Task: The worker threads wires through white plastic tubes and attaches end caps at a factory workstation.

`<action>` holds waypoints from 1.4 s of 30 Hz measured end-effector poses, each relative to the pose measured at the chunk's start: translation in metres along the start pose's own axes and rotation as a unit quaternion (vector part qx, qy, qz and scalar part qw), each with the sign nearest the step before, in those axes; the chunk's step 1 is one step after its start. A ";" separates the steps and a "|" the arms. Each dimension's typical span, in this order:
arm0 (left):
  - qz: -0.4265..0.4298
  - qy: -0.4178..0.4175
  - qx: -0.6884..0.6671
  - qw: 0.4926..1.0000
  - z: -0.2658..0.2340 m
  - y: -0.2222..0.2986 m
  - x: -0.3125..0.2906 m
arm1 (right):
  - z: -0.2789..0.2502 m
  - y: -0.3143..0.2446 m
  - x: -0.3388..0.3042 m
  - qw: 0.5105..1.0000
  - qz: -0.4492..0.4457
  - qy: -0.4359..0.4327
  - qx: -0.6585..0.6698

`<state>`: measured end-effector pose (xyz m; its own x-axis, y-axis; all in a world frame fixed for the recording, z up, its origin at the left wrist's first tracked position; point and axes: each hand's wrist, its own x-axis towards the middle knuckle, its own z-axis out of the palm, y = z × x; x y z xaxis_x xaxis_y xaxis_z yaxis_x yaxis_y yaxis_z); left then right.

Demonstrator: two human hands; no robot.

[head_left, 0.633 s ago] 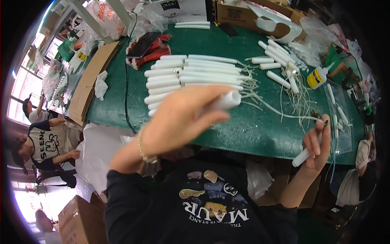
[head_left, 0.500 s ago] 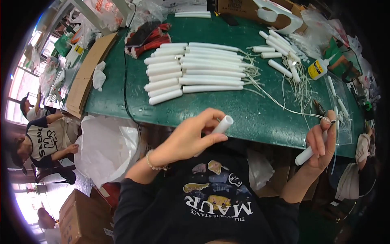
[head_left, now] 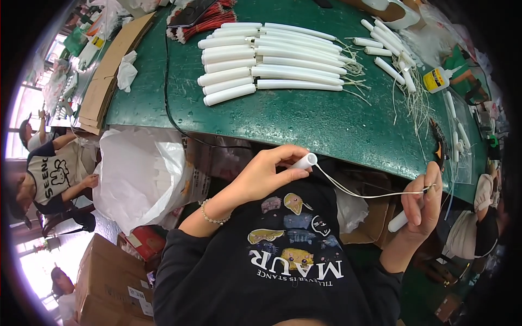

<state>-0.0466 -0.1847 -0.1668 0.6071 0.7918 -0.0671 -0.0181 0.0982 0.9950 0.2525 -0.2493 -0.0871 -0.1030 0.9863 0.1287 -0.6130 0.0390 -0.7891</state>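
My left hand [head_left: 272, 173] is closed around a short white tube [head_left: 308, 161], its round open end turned to the right. Out of that end come two thin white wires [head_left: 359, 194], sagging slightly as they cross to my right hand [head_left: 423, 204]. There the thumb and fingertips pinch the wire ends. A second white tube [head_left: 398, 221] lies in the right palm under curled fingers, so only its lower end shows. Both hands are in front of the table edge. Black-and-orange pliers [head_left: 436, 140] lie on the table beyond the right hand.
Rows of joined white tubes [head_left: 299, 70] with trailing wires lie on the green table [head_left: 228, 122]. Loose tubes [head_left: 389, 70], a glue bottle [head_left: 436, 80] and red wires [head_left: 212, 20] under a phone are farther back. A white plastic bag [head_left: 138, 179] hangs at left; a person [head_left: 60, 174] sits beyond.
The wires, which ran from my right hand towards the table pile, now stretch from the left hand's tube to the right fingers. The right hand has come slightly lower, and the view has shifted.
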 end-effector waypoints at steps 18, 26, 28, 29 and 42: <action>-0.036 -0.100 0.025 0.994 -0.007 0.003 0.002 | 0.027 0.041 0.022 0.923 0.014 0.045 -0.382; -0.019 -0.106 0.062 0.992 0.002 -0.001 0.005 | 0.023 0.068 0.027 0.909 0.099 -0.023 -0.403; 0.012 -0.078 0.062 0.995 0.003 -0.003 0.005 | 0.022 0.069 0.027 0.914 0.106 -0.015 -0.391; 0.018 -0.090 0.087 0.992 0.001 -0.003 0.007 | 0.021 0.069 0.027 0.914 0.106 -0.015 -0.391; -0.040 -0.155 0.118 0.980 -0.005 0.004 0.012 | 0.014 0.069 0.027 0.906 0.115 -0.011 -0.406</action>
<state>-0.0428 -0.1718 -0.1635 0.8113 0.5631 -0.1572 0.2025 -0.0184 0.9791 0.1965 -0.2225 -0.1302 -0.1767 0.9801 -0.0899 0.2052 -0.0527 -0.9773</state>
